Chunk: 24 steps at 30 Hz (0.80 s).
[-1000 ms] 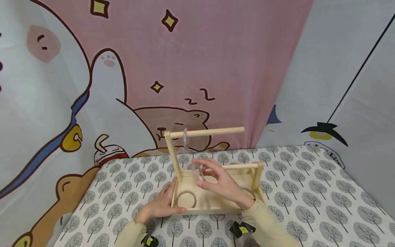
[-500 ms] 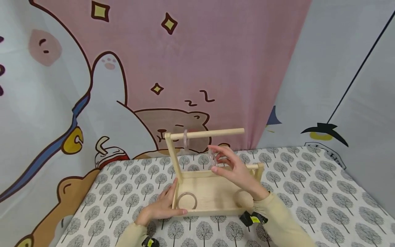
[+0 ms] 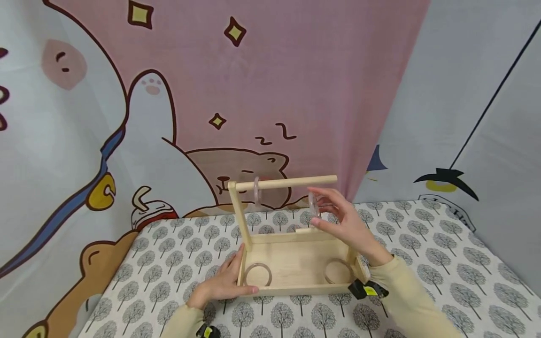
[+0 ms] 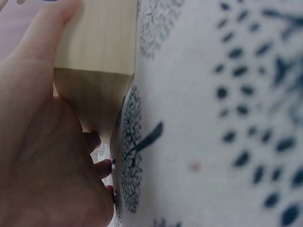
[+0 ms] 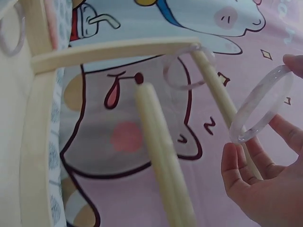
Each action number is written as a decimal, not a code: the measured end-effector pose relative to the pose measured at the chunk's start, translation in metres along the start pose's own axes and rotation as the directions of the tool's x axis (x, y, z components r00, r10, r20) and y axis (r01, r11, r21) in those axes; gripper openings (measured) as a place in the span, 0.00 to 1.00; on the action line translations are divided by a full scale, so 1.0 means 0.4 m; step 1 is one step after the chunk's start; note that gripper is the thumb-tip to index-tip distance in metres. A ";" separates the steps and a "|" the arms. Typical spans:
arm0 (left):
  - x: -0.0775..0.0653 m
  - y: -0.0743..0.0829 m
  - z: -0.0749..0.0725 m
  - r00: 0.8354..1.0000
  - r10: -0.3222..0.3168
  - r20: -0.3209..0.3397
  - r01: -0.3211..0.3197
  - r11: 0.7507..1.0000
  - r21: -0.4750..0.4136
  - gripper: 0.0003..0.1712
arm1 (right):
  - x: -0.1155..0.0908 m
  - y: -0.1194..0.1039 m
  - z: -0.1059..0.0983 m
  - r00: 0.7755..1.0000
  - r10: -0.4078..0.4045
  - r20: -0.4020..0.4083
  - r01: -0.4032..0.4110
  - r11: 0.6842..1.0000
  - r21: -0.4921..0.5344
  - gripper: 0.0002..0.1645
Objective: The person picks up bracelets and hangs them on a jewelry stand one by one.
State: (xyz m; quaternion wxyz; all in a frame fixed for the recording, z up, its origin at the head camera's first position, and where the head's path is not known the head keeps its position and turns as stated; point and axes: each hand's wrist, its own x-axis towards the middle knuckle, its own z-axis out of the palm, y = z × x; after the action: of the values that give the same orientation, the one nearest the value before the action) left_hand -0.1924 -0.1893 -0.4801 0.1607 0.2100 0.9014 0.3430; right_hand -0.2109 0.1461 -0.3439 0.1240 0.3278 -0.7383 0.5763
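Note:
My right hand (image 3: 348, 227) holds a translucent pale bangle (image 3: 313, 205) upright between thumb and fingers. It is beneath the free end of the upper rod (image 3: 296, 181) of a wooden bangle stand (image 3: 291, 258), apart from it. In the right wrist view the bangle (image 5: 248, 101) faces the camera partly edge-on, and the lower rod (image 5: 163, 151) points free beside it. Another bangle (image 3: 256, 193) hangs on the upper rod near its post. My left hand (image 3: 228, 280) grips the tray's front left corner, thumb along the front edge and fingers on the left side.
Two bangles lie in the tray, a left bangle (image 3: 271, 277) and a right bangle (image 3: 326, 272). The stand's left post (image 3: 239, 213) rises near my left hand. A tree-patterned cloth (image 3: 422, 267) covers the table; a cartoon curtain (image 3: 321, 94) hangs behind.
My right hand has moved right and a little up with its bangle, from over the tray's middle towards its right end, uncovering the right-hand bangle below. My left hand stays put.

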 end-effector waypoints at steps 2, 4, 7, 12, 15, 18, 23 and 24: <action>0.000 0.001 0.000 1.000 0.000 0.001 0.000 1.000 -0.002 0.68 | -0.006 0.007 -0.013 1.000 0.012 -0.002 -0.012 1.000 -0.006 0.40; 0.001 0.002 0.000 1.000 0.003 -0.001 -0.003 1.000 -0.003 0.68 | -0.012 0.013 -0.024 1.000 0.027 -0.002 -0.027 1.000 -0.013 0.41; 0.001 0.004 -0.002 1.000 0.005 0.000 -0.005 1.000 -0.010 0.68 | -0.023 0.022 -0.039 0.998 0.055 0.005 -0.055 0.998 -0.010 0.42; -0.002 0.004 -0.004 1.000 0.000 0.009 0.000 1.000 -0.025 0.68 | -0.040 0.031 -0.055 0.994 0.112 0.020 -0.112 0.993 0.021 0.41; -0.003 0.004 -0.005 1.000 -0.001 0.010 0.001 1.000 -0.029 0.68 | -0.046 0.035 -0.063 0.992 0.126 0.021 -0.127 0.992 0.030 0.42; -0.002 0.006 -0.006 1.000 0.009 0.006 -0.009 1.000 -0.028 0.68 | -0.049 0.038 -0.073 0.993 0.119 0.008 -0.119 0.992 0.032 0.42; -0.001 0.010 -0.005 1.000 0.014 0.000 -0.014 1.000 -0.009 0.69 | -0.044 0.038 -0.096 0.996 0.077 -0.041 -0.077 0.997 0.002 0.41; -0.002 0.011 -0.005 1.000 0.016 -0.002 -0.016 1.000 -0.004 0.69 | -0.043 0.038 -0.101 0.996 0.071 -0.050 -0.072 0.997 -0.008 0.41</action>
State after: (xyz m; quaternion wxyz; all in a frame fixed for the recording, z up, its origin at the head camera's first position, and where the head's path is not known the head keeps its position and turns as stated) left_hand -0.1914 -0.1877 -0.4757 0.1575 0.2166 0.8991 0.3462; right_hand -0.2154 0.1913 -0.3530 0.1230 0.2862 -0.7490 0.5847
